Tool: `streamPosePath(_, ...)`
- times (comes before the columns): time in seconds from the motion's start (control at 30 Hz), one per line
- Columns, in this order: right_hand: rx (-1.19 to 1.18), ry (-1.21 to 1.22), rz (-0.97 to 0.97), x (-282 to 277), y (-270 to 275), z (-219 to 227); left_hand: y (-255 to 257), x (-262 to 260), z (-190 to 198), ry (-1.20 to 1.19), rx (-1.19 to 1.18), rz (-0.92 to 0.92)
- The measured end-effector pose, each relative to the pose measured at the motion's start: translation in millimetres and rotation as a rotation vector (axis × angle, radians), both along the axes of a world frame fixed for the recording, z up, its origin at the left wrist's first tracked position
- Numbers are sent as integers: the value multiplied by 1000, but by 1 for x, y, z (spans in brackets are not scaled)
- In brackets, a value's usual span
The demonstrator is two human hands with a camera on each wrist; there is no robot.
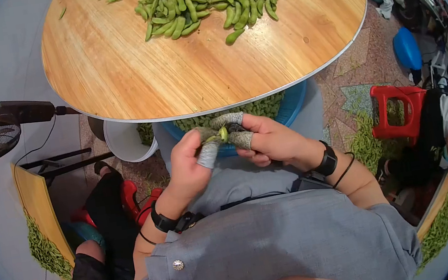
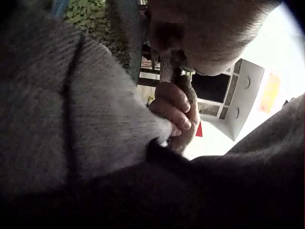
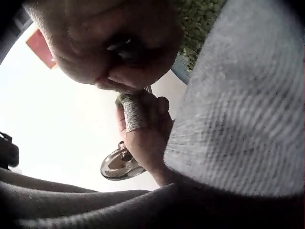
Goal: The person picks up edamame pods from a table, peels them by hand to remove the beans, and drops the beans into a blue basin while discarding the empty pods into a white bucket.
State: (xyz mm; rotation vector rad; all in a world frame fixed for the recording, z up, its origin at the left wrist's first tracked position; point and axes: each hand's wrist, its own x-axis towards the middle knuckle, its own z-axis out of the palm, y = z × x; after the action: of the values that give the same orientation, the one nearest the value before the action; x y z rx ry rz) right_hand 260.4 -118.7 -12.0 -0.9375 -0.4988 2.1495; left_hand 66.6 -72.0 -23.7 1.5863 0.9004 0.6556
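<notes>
As I look down from the head view, my left hand (image 1: 184, 165) and right hand (image 1: 273, 140) pinch a green pod (image 1: 224, 135) between wrapped fingertips (image 1: 208, 155), over the near side of the blue basin (image 1: 298, 104), beside the table (image 1: 120, 91). From the left wrist, my right fingers curl inward. From the right wrist, pale wrapping (image 3: 133, 113) covers a left finger; I cannot tell the pinch there.

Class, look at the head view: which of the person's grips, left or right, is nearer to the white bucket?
Left. The left grip is just right of the white bucket in the head view; the right grip is farther right.
</notes>
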Motion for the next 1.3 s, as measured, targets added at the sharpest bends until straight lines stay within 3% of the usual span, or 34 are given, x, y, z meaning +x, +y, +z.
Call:
streamPosePath(0.03,1,-1,-3,2,0,1,1,-1,0,-1,1,-3)
streamPosePath(0.1,-108,205,30,5,-1,5,4,-6,0,-613,-1037,4)
streamPosePath(0.23,-77,82,53,5,0,7,1,-3,0,-632,-1050,22)
streamPosePath(0.3,146,-246,53,3,-2,1,0,-1,0,-164,-463,53)
streamPosePath(0.33,148,-248,51,2,-3,-4,0,0,-1,-166,-461,51)
streamPosePath(0.4,175,-405,-82,-2,-4,-13,1,2,-3,129,419,-51)
streamPosePath(0.43,178,-407,-89,-5,-4,-12,1,4,-3,172,517,-81)
streamPosePath(0.47,236,-504,-132,-8,-3,-10,-1,4,-2,166,526,-86)
streamPosePath(0.53,308,-611,-186,-9,-3,-11,-4,6,2,-18,-210,2)
streamPosePath(0.57,507,-720,-237,-10,-5,-19,-3,6,8,-54,-346,-3)
streamPosePath(0.6,706,-827,-286,-11,-6,-22,-1,5,8,-59,-335,-12)
streamPosePath(0.67,691,-815,-271,-6,-8,-18,1,-2,4,-344,-843,2)
streamPosePath(0.7,733,-872,-198,-2,-8,-16,2,-3,2,-394,-904,2)
streamPosePath(0.73,774,-928,-123,1,-9,-15,1,-3,1,-399,-899,-2)
streamPosePath(0.83,894,-1122,-177,1,-9,-14,-3,1,0,-332,-784,-13)
streamPosePath(0.9,930,-1231,-220,-1,-8,-14,-7,8,0,-140,-469,-53)
streamPosePath(1.03,886,-1310,-196,-1,-8,-14,-4,7,-3,-160,-491,-36)
streamPosePath(1.2,940,-1379,-150,5,-6,7,2,-20,-10,-165,-337,75)
streamPosePath(1.3,1029,-1473,-267,14,17,34,9,-41,2,-154,-242,305)
